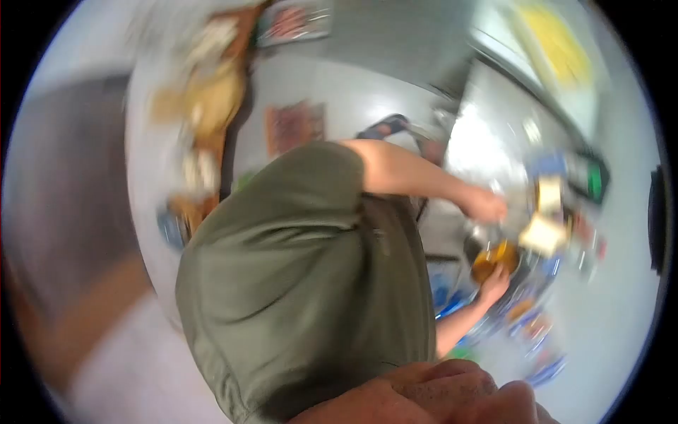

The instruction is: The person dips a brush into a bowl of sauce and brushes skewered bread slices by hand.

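Note:
A round metal bowl (521,267) with orange-yellow contents (487,265) stands on the counter at the right of the head view. My right hand (496,283) is at the bowl's lower rim, its fingers bent over the edge and seeming to grip it. Just above the bowl is my left hand (487,206), closed like a fist. Blur hides whatever it may hold. A shiny metallic shape lies between this hand and the bowl, too smeared to name. Two pale cream blocks (544,234) are to the right of both hands.
Clear plastic bags or packs (530,325) lie below the bowl. A dark tray with a green item (595,180) is at the far right. A yellow slab (554,42) is at top right. Black-handled tool (383,127) and reddish package (293,126) lie beyond my left arm.

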{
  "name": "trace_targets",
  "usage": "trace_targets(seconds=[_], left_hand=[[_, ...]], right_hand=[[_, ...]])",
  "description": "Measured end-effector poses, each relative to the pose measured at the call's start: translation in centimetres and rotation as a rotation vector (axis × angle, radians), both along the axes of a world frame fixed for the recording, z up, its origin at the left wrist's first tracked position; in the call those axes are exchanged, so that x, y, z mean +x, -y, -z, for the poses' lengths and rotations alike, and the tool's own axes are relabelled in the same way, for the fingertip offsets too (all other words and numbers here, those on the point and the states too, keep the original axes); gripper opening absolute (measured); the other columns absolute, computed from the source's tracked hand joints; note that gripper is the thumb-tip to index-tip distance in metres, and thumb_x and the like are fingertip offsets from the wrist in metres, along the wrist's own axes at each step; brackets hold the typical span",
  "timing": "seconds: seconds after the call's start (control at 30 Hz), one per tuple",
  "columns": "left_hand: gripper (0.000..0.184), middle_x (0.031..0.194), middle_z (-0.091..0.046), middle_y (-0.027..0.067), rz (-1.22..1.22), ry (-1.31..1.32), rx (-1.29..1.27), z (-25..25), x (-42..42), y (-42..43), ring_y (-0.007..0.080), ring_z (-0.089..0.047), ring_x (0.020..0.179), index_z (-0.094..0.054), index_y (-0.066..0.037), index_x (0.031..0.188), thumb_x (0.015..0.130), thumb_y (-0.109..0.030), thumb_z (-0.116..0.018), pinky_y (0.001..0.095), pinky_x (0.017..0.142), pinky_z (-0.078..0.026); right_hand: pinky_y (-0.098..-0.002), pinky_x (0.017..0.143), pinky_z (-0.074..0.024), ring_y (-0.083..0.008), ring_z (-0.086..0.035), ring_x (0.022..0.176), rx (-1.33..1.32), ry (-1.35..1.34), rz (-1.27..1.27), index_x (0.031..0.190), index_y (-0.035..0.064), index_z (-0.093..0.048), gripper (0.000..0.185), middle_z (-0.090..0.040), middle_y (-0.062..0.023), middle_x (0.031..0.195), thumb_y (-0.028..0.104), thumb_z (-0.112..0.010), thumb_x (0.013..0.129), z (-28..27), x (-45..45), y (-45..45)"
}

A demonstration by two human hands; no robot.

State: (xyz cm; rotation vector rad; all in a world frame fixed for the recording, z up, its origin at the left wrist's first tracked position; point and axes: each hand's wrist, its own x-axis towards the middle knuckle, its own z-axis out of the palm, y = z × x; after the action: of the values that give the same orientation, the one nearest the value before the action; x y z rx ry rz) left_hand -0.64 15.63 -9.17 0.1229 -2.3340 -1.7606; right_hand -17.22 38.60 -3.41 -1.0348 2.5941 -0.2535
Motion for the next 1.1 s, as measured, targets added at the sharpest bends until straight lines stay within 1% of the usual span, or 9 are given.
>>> trace_targets(seconds=[0.07, 0.13, 0.2, 0.3, 0.4, 0.63, 0.73, 0.93, 1.1], left_hand=[[0.024, 0.098, -0.061, 0.0176, 0.117, -0.19, -0.407, 2.4, -0.8, 0.9, 0.0327, -0.059, 0.086, -0.057, -0.002, 0.092, 0.096, -0.022, -0.044, 0.0438, 0.08, -0.047], [0.025, 0.102, -0.064, 0.0173, -0.02, 0.249, 0.04, -3.6, 0.8, 1.5, 0.0322, -0.061, 0.097, -0.062, -0.003, 0.103, 0.095, -0.023, -0.05, 0.0411, 0.086, -0.047], [0.028, 0.1, -0.065, 0.0176, 0.063, 0.203, -0.071, -0.6, -0.4, 2.4, 0.0312, -0.062, 0.097, -0.062, -0.005, 0.108, 0.095, -0.026, -0.05, 0.0398, 0.087, -0.047], [0.03, 0.096, -0.064, 0.0219, 0.127, 0.248, -0.143, -2.5, -0.8, 3.0, 0.0374, -0.061, 0.094, -0.061, -0.003, 0.104, 0.096, -0.029, -0.048, 0.0436, 0.083, -0.047], [0.03, 0.089, -0.063, 0.0212, 0.209, 0.32, -0.187, -3.6, -1.9, 3.1, 0.0356, -0.061, 0.087, -0.06, -0.002, 0.099, 0.096, -0.029, -0.047, 0.043, 0.078, -0.046], [0.031, 0.085, -0.062, 0.0229, 0.345, 0.353, -0.327, -3.5, -3.8, 2.3, 0.0366, -0.06, 0.083, -0.059, 0.0, 0.097, 0.095, -0.029, -0.048, 0.0422, 0.077, -0.046], [0.033, 0.086, -0.062, 0.0235, 0.403, 0.365, -0.348, -3.5, -4.3, 1.8, 0.0373, -0.06, 0.084, -0.059, 0.0, 0.099, 0.095, -0.03, -0.047, 0.0423, 0.078, -0.046], [0.035, 0.083, -0.062, 0.0191, 0.491, 0.364, -0.331, -3.8, -5.4, 0.8, 0.0314, -0.059, 0.08, -0.06, 0.001, 0.099, 0.095, -0.031, -0.047, 0.0398, 0.076, -0.046], [0.034, 0.077, -0.06, 0.0116, 0.438, 0.356, -0.323, -2.8, -7.7, 0.9, 0.0226, -0.055, 0.073, -0.06, 0.0, 0.097, 0.095, -0.031, -0.048, 0.0362, 0.072, -0.045]], right_hand=[[-0.0418, 0.08, -0.0483, -0.0373, -0.063, 0.09, -0.134, 0.096, 0.238, 0.107, 0.0015, -0.066, 0.035, -0.067, -0.0224, 0.099, 0.031, -0.052, 0.094, 0.9, 0.9, -1.8], [-0.0398, 0.079, -0.0487, -0.0347, -0.065, 0.088, -0.051, -0.033, 0.324, 0.104, 0.0001, -0.066, 0.034, -0.067, -0.0214, 0.094, 0.03, -0.054, 0.093, 1.5, 2.1, -4.1], [-0.0365, 0.078, -0.0492, -0.0324, -0.066, 0.087, -0.334, 0.015, 0.574, 0.105, 0.0, -0.066, 0.031, -0.067, -0.0207, 0.093, 0.027, -0.057, 0.093, 0.5, 4.4, -4.5], [-0.0297, 0.076, -0.0488, -0.019, -0.066, 0.085, -0.361, -0.061, 0.592, 0.11, 0.0015, -0.066, 0.033, -0.07, -0.0136, 0.093, 0.029, -0.059, 0.094, 1.5, 7.3, -6.0], [-0.0314, 0.078, -0.0495, -0.0253, -0.067, 0.087, -0.591, -0.046, 0.819, 0.109, 0.0029, -0.066, 0.026, -0.069, -0.0156, 0.096, 0.022, -0.058, 0.094, 1.1, 9.4, -6.6], [-0.0259, 0.073, -0.0487, -0.0145, -0.063, 0.08, -0.659, -0.24, 0.841, 0.109, 0.0031, -0.067, 0.022, -0.069, -0.01, 0.092, 0.018, -0.061, 0.094, -2.5, 13.6, -6.0], [-0.0315, 0.075, -0.0503, -0.0271, -0.066, 0.084, -0.678, -0.329, 0.805, 0.106, 0.0062, -0.068, 0.02, -0.068, -0.0143, 0.094, 0.019, -0.061, 0.091, -2.9, 13.8, -5.7], [-0.0388, 0.066, -0.0489, -0.0307, -0.061, 0.076, -0.554, -0.494, 0.565, 0.103, 0.0097, -0.068, 0.018, -0.065, -0.0116, 0.082, 0.015, -0.064, 0.086, -1.0, 13.1, -4.5], [-0.0403, 0.066, -0.0486, -0.0306, -0.061, 0.079, -0.477, -0.374, 0.453, 0.105, 0.0114, -0.067, 0.02, -0.065, -0.0108, 0.085, 0.018, -0.063, 0.086, -0.7, 14.0, -3.7]])
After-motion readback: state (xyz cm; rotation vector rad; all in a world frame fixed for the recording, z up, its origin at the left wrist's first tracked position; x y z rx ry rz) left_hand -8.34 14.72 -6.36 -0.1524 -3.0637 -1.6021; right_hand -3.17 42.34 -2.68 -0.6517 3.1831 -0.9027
